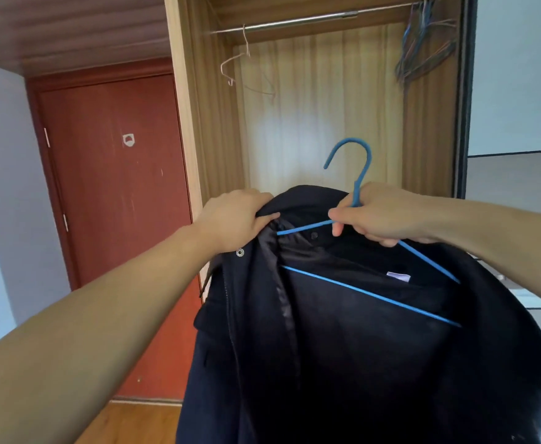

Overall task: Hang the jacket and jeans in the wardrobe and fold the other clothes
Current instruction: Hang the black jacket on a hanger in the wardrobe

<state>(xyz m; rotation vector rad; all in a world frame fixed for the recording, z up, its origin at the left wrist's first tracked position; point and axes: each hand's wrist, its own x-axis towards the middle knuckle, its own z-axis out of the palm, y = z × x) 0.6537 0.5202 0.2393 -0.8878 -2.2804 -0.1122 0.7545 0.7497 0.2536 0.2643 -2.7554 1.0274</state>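
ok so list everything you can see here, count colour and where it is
jacket: one, dark navy, held up in front of the wardrobe, partly on the blue hanger
blue hanger: one, blue, inside the jacket's neck
rail: one, silver, top of the wardrobe
white hanger: one, white, left on the rail
bundle of hangers: several, mixed colours, right on the rail
door: one, red-brown, left
left hand: grips the jacket collar
right hand: grips the blue hanger's neck

jacket (358, 331) on hanger (355, 174), before wardrobe (429, 123)
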